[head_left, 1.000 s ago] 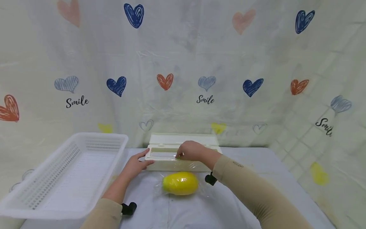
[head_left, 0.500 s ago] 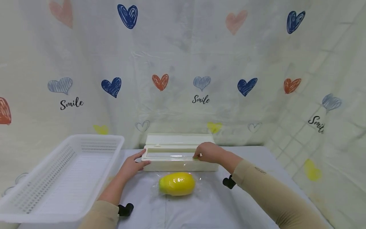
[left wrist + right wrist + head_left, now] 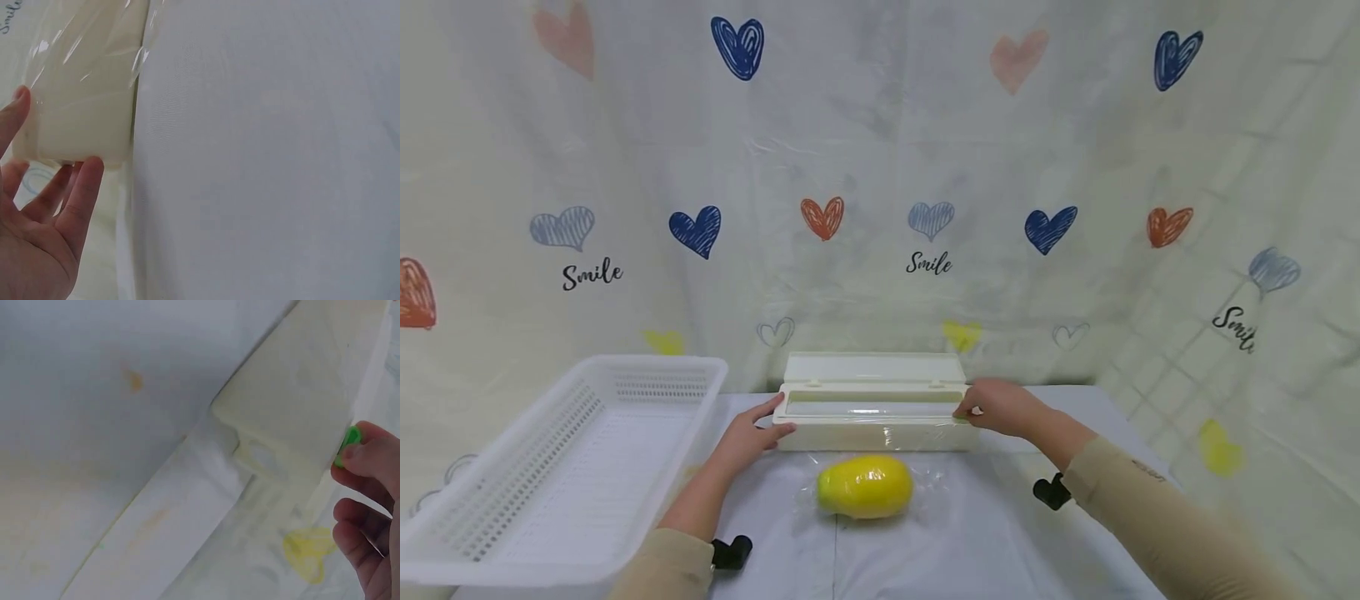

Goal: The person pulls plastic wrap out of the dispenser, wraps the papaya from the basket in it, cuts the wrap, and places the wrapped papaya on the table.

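Observation:
A cream cling film dispenser (image 3: 835, 437) stands at the back of the table with its lid (image 3: 874, 367) raised, the film roll showing in its slot. My left hand (image 3: 747, 439) holds the dispenser's left end, thumb and fingers spread against it. At the right end, my right hand (image 3: 1003, 408) pinches a small green slide cutter (image 3: 350, 439) between thumb and forefinger, on the front top edge. Clear film (image 3: 81, 56) hangs over the dispenser's front in the left wrist view. A yellow, mango-like fruit (image 3: 865, 487) lies before the dispenser on crinkled clear film.
A large white plastic basket (image 3: 658, 367) with slotted sides stands at the left, close beside my left forearm. A heart-printed curtain (image 3: 880, 125) hangs behind the table. White cloth (image 3: 985, 533) covers the table.
My right hand has slid from the middle of the dispenser's front edge to its right end with the slide cutter. My left hand keeps its hold; the view has shifted slightly.

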`<action>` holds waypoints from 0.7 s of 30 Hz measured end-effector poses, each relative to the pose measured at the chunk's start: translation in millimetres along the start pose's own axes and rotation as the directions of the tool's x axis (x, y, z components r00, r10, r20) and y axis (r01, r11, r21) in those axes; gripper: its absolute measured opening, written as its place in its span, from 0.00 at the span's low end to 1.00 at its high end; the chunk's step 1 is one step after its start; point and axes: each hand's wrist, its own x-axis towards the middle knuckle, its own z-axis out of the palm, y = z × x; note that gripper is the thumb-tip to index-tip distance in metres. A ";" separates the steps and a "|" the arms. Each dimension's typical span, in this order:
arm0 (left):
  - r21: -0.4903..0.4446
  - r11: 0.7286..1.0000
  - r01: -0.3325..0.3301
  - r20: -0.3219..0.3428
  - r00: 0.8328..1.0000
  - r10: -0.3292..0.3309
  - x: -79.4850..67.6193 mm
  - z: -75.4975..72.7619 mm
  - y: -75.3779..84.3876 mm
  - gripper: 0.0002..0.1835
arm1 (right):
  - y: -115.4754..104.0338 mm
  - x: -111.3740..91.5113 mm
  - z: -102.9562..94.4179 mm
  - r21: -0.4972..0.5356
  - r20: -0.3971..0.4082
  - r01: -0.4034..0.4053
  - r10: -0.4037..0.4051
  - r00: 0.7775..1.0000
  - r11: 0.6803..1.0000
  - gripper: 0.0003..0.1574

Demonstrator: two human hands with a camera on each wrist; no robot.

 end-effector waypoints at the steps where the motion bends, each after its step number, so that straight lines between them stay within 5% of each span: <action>1: 0.003 1.000 0.000 -0.001 1.000 0.000 0.0 0.3 0.5 0.41 | 4.0 -5.5 0.3 -0.016 -0.014 -0.001 0.000 1.000 1.000 0.13; 7: 0.007 1.000 0.012 0.000 1.000 -0.012 -0.3 0.8 3.0 0.43 | 16.9 -19.7 5.2 -0.050 -0.089 0.063 -0.067 0.994 0.997 0.13; 16: -0.018 0.999 0.047 0.020 0.999 -0.047 -0.5 3.5 0.3 0.46 | 11.9 -32.9 26.8 -0.010 -0.205 -0.128 0.123 0.971 0.992 0.18; 21: 0.028 0.998 0.051 0.020 0.998 -0.052 -0.8 3.3 0.2 0.48 | 1.2 -25.5 35.0 -0.064 -0.318 -0.075 0.051 0.947 0.995 0.17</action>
